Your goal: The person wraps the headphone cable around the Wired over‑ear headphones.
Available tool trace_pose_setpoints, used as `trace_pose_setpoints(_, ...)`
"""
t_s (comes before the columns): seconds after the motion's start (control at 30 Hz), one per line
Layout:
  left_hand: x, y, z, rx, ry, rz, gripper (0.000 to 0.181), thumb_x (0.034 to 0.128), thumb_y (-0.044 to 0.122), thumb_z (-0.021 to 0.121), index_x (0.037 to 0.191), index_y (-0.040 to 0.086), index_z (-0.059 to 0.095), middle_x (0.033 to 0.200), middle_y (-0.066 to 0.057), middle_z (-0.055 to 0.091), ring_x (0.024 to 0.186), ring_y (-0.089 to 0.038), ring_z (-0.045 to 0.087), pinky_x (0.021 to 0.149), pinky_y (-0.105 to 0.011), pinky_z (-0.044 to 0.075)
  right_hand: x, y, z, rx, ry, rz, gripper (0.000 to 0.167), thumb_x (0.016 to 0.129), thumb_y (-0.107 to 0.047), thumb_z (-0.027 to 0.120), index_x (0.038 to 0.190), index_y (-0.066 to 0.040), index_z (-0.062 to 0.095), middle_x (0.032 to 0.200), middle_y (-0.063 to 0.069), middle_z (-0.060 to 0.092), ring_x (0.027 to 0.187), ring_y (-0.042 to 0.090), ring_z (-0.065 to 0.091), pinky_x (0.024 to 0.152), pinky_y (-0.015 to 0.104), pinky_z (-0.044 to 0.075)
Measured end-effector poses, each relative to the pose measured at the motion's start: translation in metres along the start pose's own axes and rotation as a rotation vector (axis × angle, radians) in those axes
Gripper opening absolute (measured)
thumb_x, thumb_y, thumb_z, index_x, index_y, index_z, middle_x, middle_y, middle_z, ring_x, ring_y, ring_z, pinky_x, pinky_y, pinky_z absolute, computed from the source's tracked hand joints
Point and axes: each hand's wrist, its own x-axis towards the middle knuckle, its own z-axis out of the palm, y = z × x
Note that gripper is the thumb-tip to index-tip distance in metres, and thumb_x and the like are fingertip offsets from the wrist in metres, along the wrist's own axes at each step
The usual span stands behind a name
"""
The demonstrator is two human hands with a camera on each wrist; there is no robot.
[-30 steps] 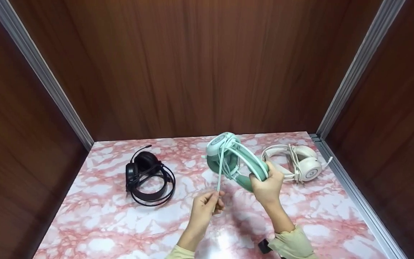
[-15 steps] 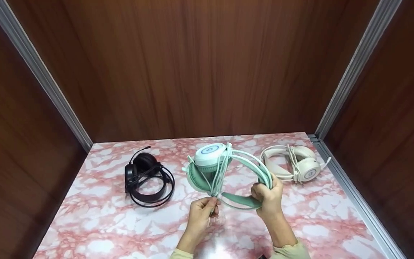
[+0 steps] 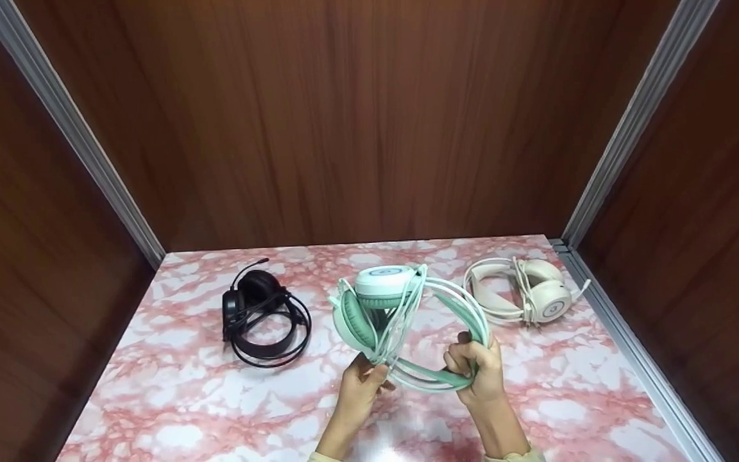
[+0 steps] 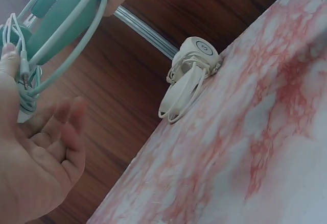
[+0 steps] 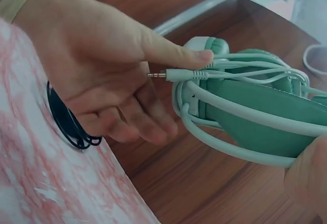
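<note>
A mint-green and white headset (image 3: 383, 282) is held above the table, ear cups to the left, its thin cable (image 3: 401, 321) bundled around the ear-cup end. My right hand (image 3: 485, 375) grips the headband at its right side, fingers curled round it. At the lower left of the headset, my left hand (image 3: 358, 391) pinches the bundled cable, thumb on top; its other fingers are loosely bent in the right wrist view. A small audio plug (image 5: 171, 75) at the cable's end sticks out beside the left thumb. The headset partly hides the left index finger.
On the marbled pink-and-white table (image 3: 177, 398), a black headset (image 3: 260, 346) with a boom microphone lies at the left. A cream headset (image 3: 552, 305), cable wrapped round it, lies at the back right. Brown wood-grain panels (image 3: 356, 128) and metal rails surround the table.
The green headset has come down and toward me and turned so its ear cups face left. My left hand has shifted from a stretched strand to the cable bundle at the headset.
</note>
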Motion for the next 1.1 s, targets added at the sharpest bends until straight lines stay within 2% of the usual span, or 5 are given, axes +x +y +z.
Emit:
trace_pose_setpoints(0.23,0.000,-0.004,-0.001,-0.341,-0.098,0.049,0.040,0.0967,0.021,0.061,0.122,-0.008,0.051,0.112,-0.019,0.066,0.096,-0.030,0.067,0.089,-0.045,0.051,-0.005,0.007,-0.002,0.152,-0.010,0.027,0.031,0.074,0.019,0.017,0.071,-0.011,0.020,0.056,0.002,0.017,0.039,0.010,0.014,0.041,0.020,0.016)
trace_pose_setpoints(0.4,0.004,0.000,-0.003,-0.389,-0.090,0.124,0.027,0.0962,0.019,0.061,0.111,-0.002,0.053,0.096,-0.015,0.068,0.087,-0.028,0.069,0.083,-0.038,0.053,-0.008,0.014,-0.002,0.093,0.070,0.019,0.029,0.075,0.018,0.021,0.069,-0.010,0.024,0.057,0.002,0.016,0.041,0.011,0.014,0.042,0.021,0.016)
trace_pose_setpoints(0.8,0.028,-0.011,-0.018,-0.380,-0.077,0.023,0.021,0.1032,0.015,0.046,0.116,-0.002,0.048,0.093,-0.008,0.067,0.084,-0.022,0.068,0.073,-0.030,0.055,-0.009,0.029,-0.016,-0.515,0.558,0.227,0.015,0.089,0.007,0.052,0.081,-0.005,0.047,0.071,0.006,0.055,0.067,0.017,0.057,0.067,0.026,0.050)
trace_pose_setpoints(0.9,0.036,-0.015,-0.026,-0.403,-0.081,-0.007,0.023,0.1030,0.016,0.047,0.118,-0.002,0.047,0.093,-0.010,0.068,0.084,-0.023,0.069,0.076,-0.035,0.055,-0.005,0.031,-0.024,-0.647,0.584,0.292,0.015,0.091,0.000,0.061,0.097,-0.002,0.047,0.083,0.006,0.058,0.079,0.018,0.061,0.077,0.029,0.050)
trace_pose_setpoints(1.1,0.057,-0.027,-0.042,-0.431,-0.029,-0.110,0.022,0.1026,0.017,0.048,0.114,-0.002,0.046,0.090,-0.009,0.067,0.077,-0.016,0.068,0.072,-0.030,0.055,-0.001,0.030,-0.040,-0.838,0.525,0.377,0.053,0.093,-0.011,0.064,0.132,0.006,0.034,0.117,0.018,0.055,0.094,0.017,0.057,0.083,0.030,0.046)
